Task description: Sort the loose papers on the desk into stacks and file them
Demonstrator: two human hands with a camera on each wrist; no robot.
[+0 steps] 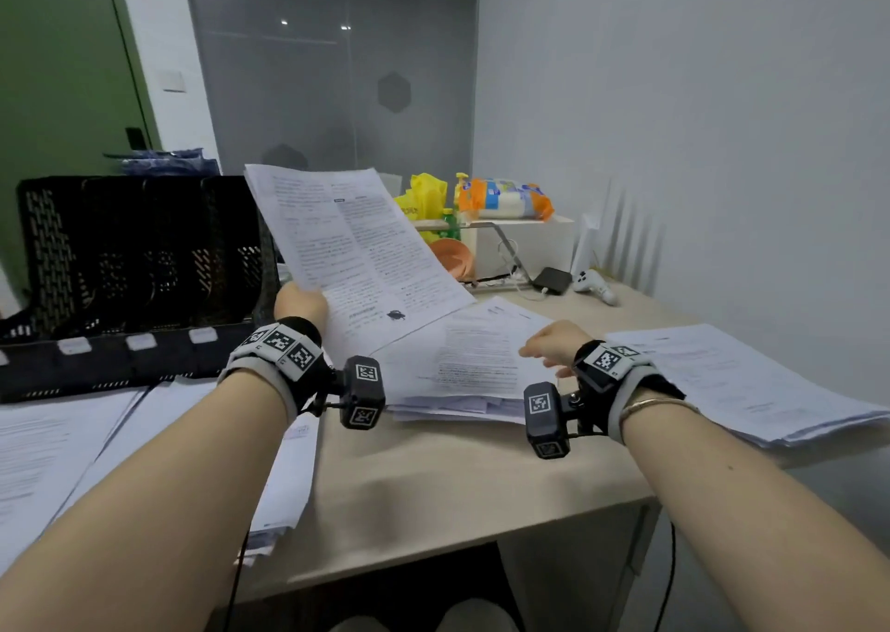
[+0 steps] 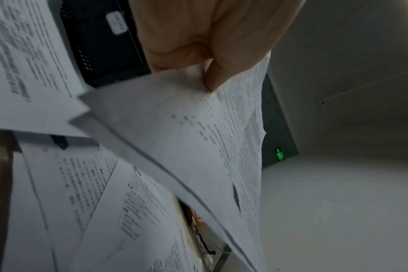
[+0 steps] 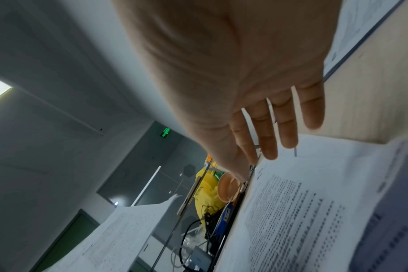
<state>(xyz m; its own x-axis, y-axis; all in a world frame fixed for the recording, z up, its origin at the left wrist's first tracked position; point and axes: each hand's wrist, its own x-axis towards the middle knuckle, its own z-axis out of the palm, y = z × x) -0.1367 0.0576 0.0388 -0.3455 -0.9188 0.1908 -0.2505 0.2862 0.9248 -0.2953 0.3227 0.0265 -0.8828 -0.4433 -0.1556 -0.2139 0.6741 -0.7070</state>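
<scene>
My left hand (image 1: pixel 301 301) pinches the lower left corner of a thin sheaf of printed sheets (image 1: pixel 354 255) and holds it raised and tilted above the desk; in the left wrist view the thumb (image 2: pixel 216 79) presses on that sheaf (image 2: pixel 186 139). Below it lies the middle pile of papers (image 1: pixel 462 366). My right hand (image 1: pixel 549 345) hovers open over that pile's right edge, fingers (image 3: pixel 289 127) straight and spread above the printed top page (image 3: pixel 314 211). A black mesh file rack (image 1: pixel 139 251) with several slots stands at the back left.
Another paper stack (image 1: pixel 741 385) lies at the desk's right edge, and more sheets (image 1: pixel 72 448) cover the left front. At the back stand a white shelf (image 1: pixel 520 246) with a yellow bag (image 1: pixel 424 198), snack packet, orange bowl, cables and a white game controller (image 1: pixel 595 287).
</scene>
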